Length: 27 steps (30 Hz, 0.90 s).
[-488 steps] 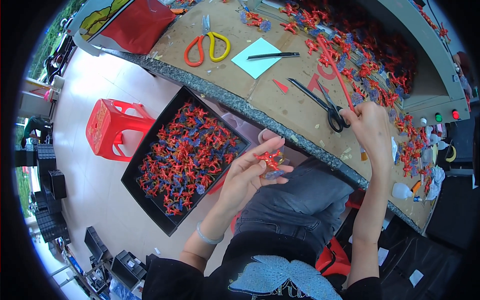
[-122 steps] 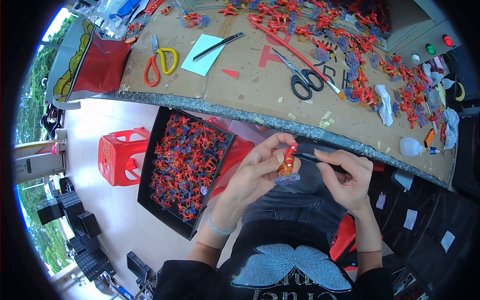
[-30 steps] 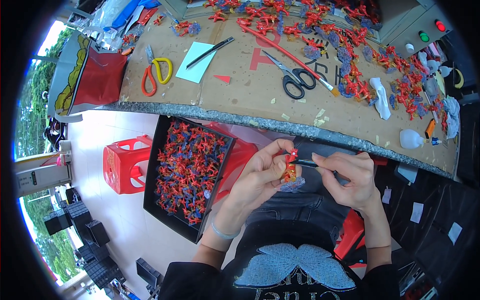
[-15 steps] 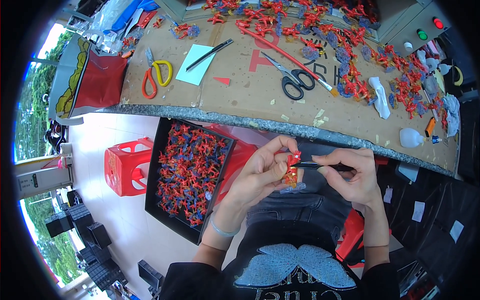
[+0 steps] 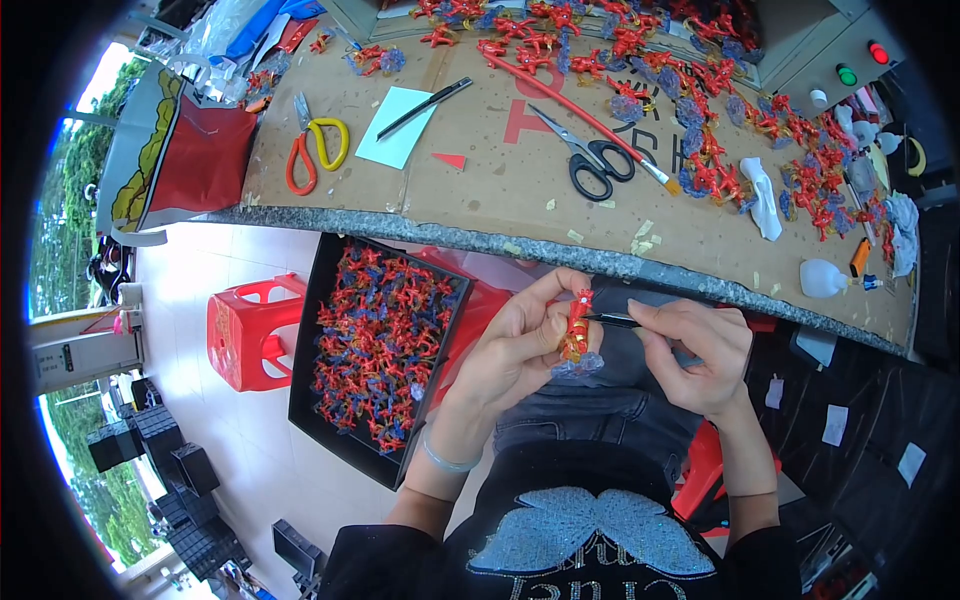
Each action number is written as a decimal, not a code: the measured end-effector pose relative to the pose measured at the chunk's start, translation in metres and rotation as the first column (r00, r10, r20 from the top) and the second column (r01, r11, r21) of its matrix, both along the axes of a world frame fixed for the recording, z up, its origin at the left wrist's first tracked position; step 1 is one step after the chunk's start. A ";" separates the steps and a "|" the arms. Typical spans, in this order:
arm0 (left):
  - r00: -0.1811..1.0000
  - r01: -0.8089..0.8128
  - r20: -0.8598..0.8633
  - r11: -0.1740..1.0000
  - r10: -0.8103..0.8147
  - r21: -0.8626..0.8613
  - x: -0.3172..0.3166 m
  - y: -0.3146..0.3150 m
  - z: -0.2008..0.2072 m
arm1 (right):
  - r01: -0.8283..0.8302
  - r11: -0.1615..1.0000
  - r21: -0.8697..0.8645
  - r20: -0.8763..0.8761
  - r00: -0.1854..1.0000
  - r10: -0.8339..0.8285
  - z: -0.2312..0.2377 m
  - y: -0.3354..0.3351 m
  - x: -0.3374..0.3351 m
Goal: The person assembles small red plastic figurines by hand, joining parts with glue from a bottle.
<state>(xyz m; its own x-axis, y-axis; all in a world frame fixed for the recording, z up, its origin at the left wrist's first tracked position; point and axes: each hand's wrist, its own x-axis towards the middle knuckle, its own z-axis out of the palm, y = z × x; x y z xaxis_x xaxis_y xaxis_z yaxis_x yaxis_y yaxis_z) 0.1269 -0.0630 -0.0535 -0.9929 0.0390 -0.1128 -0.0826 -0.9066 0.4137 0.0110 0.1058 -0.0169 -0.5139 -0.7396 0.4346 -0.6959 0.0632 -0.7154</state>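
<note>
My left hand [image 5: 520,345] is closed, pinching a small red figurine [image 5: 577,325] with yellow-gold parts and a clear bluish base between thumb and fingers. It is held upright over my lap, just off the table's near edge. In my right hand [image 5: 695,350] is a slim black pointed tool [image 5: 615,320], gripped between thumb and forefinger. Its tip lies at the right side of the figurine; whether it touches cannot be made out. The exact kind of tool does not show, and its rear part is hidden by my fingers.
A black tray [image 5: 375,350] heaped with similar figurines stands left of my lap, near a red stool [image 5: 255,330]. On the cardboard-covered table [image 5: 470,190] lie black scissors [image 5: 590,165], red-yellow scissors [image 5: 315,150], a red-handled brush [image 5: 580,120], a plastic bottle [image 5: 822,278] and many figurines.
The figurine has shifted slightly left and turned a little in my left hand. My right hand's fingers have changed their hold, and less of the black tool shows.
</note>
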 end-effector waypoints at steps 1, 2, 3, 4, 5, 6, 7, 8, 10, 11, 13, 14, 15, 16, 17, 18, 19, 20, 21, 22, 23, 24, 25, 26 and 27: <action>1.000 0.000 0.000 1.000 0.000 0.000 0.000 0.000 -0.002 | 0.001 1.000 -0.009 -0.004 1.000 -0.001 0.000 -0.001 0.000; 1.000 0.008 -0.004 0.998 -0.008 0.063 0.000 0.000 -0.004 | 0.001 1.000 -0.010 -0.004 1.000 -0.001 0.000 -0.001 -0.001; 1.000 0.018 -0.009 0.992 -0.017 0.127 0.000 0.001 -0.007 | -0.002 1.000 -0.002 -0.011 1.000 0.002 0.001 -0.001 -0.001; 1.000 0.019 -0.009 0.992 -0.018 0.127 0.000 0.001 -0.008 | -0.005 1.000 0.005 -0.018 1.000 0.005 0.001 -0.001 -0.002; 0.999 0.034 -0.035 0.989 -0.029 0.145 -0.001 0.001 -0.010 | -0.005 1.000 0.006 -0.018 1.000 0.005 0.001 -0.001 -0.002; 0.997 0.049 -0.059 0.986 -0.040 0.161 -0.001 0.001 -0.010 | -0.006 1.000 0.005 -0.020 1.000 0.006 0.001 -0.001 -0.002; 0.997 0.049 -0.059 0.986 -0.040 0.161 -0.001 0.003 -0.010 | -0.008 1.000 0.005 -0.021 1.000 0.008 0.001 -0.001 -0.002; 0.998 0.045 -0.058 0.977 -0.034 0.207 -0.001 0.004 -0.010 | -0.008 1.000 0.004 -0.020 1.000 0.008 0.001 -0.001 -0.002; 0.998 0.045 -0.058 0.966 -0.031 0.255 -0.002 0.006 -0.006 | -0.013 1.000 -0.016 -0.027 1.000 0.013 -0.001 -0.001 -0.003; 0.999 0.019 0.035 0.980 -0.026 0.200 -0.004 0.008 0.000 | -0.011 1.000 -0.015 -0.027 1.000 0.011 -0.001 -0.001 -0.004; 0.992 -0.005 0.129 0.990 -0.014 0.141 -0.004 0.008 0.005 | -0.028 0.999 -0.029 -0.058 0.998 0.027 -0.002 -0.001 -0.006; 0.992 -0.002 0.123 0.990 -0.016 0.143 -0.003 0.008 0.005 | -0.028 0.999 -0.029 -0.057 0.998 0.027 -0.002 -0.001 -0.007; 0.993 0.002 0.115 0.989 -0.020 0.148 -0.004 0.009 0.005 | -0.037 0.999 -0.025 -0.043 0.998 0.036 -0.002 0.000 -0.007; 0.993 0.004 0.116 0.989 -0.021 0.149 -0.004 0.009 0.006 | -0.045 0.999 -0.021 -0.030 0.999 0.045 -0.001 0.000 -0.008; 0.994 0.008 0.108 0.989 -0.025 0.150 -0.005 0.009 0.006 | -0.043 0.999 -0.020 -0.029 0.999 0.043 0.000 0.001 -0.008; 0.995 0.011 0.101 0.989 -0.026 0.149 -0.005 0.009 0.007 | -0.050 0.999 -0.014 -0.018 0.999 0.049 0.001 0.001 -0.008; 0.995 0.010 0.101 0.989 -0.025 0.147 -0.004 0.008 0.002 | -0.056 0.998 -0.008 -0.007 0.998 0.056 0.002 0.001 -0.009; 0.999 0.033 0.019 0.978 -0.038 0.205 -0.002 0.006 -0.007 | -0.056 0.998 -0.009 -0.007 0.998 0.056 0.004 0.000 -0.009; 0.997 0.062 -0.064 0.963 -0.047 0.263 -0.001 0.006 -0.012 | -0.055 0.998 0.012 -0.001 0.998 0.055 0.005 0.001 -0.009; 0.997 0.063 -0.063 0.963 -0.048 0.263 -0.001 0.005 -0.013 | -0.054 0.998 0.032 0.005 0.999 0.054 0.005 0.001 -0.008; 0.997 0.065 -0.064 0.964 -0.050 0.260 -0.001 0.005 -0.013 | -0.054 0.998 0.032 0.006 0.999 0.054 0.005 0.001 -0.008; 0.997 0.066 -0.064 0.964 -0.051 0.256 -0.001 0.005 -0.013 | -0.053 0.998 0.025 0.012 0.999 0.053 0.005 0.001 -0.008; 0.997 0.066 -0.064 0.964 -0.051 0.257 -0.001 0.005 -0.013 | -0.053 0.998 0.017 0.018 0.998 0.053 0.004 0.001 -0.007; 0.997 0.063 -0.055 0.964 -0.050 0.258 -0.001 0.005 -0.012 | -0.053 0.998 0.017 0.019 0.998 0.053 0.004 0.001 -0.007; 0.998 0.060 -0.046 0.964 -0.049 0.259 -0.001 0.005 -0.010 | -0.052 0.998 0.033 0.028 0.998 0.051 0.005 0.002 -0.007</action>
<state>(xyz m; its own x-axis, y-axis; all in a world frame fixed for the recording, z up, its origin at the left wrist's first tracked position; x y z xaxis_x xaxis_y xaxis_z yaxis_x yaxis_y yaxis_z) 0.1258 -0.0576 -0.0638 -0.9919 0.1160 -0.0527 -0.1233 -0.9780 0.1682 0.0043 0.1078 -0.0119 -0.4865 -0.7793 0.3950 -0.6790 0.0527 -0.7323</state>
